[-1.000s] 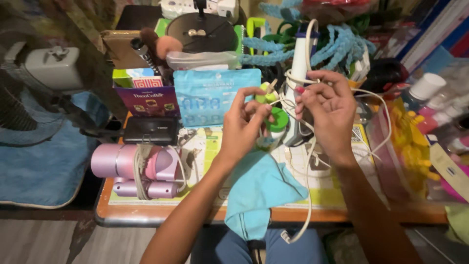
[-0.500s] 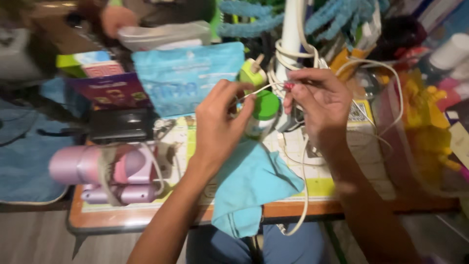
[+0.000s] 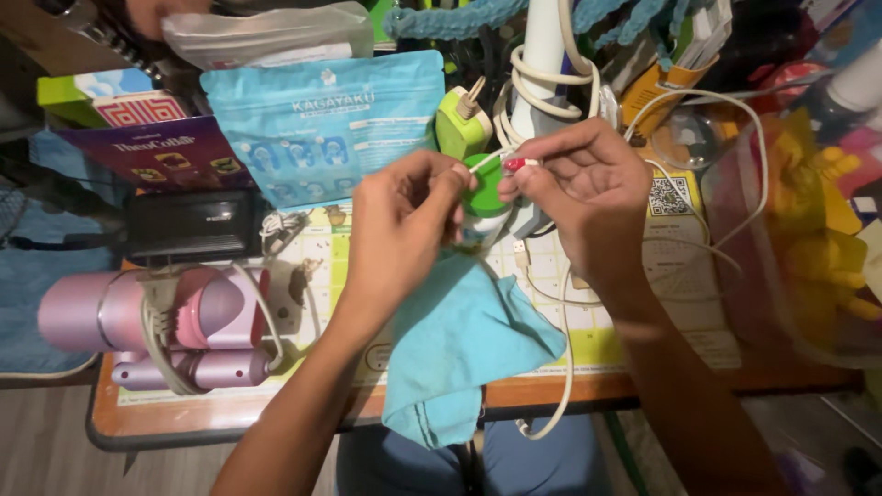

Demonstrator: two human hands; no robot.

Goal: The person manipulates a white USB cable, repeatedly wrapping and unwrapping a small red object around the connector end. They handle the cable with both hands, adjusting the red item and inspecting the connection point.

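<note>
The right hand (image 3: 588, 197) pinches the white cable (image 3: 562, 363) at its small red-tipped plug; the left hand (image 3: 404, 230) apparently nips its tip above the table (image 3: 276, 418). Light, limp, thin: grip the stiff plug.

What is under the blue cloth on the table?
The blue cloth lies on a yellow-green printed mat and hangs over the table's front edge. A white cable runs along its right side. Anything else beneath is covered, so I cannot tell.
</note>
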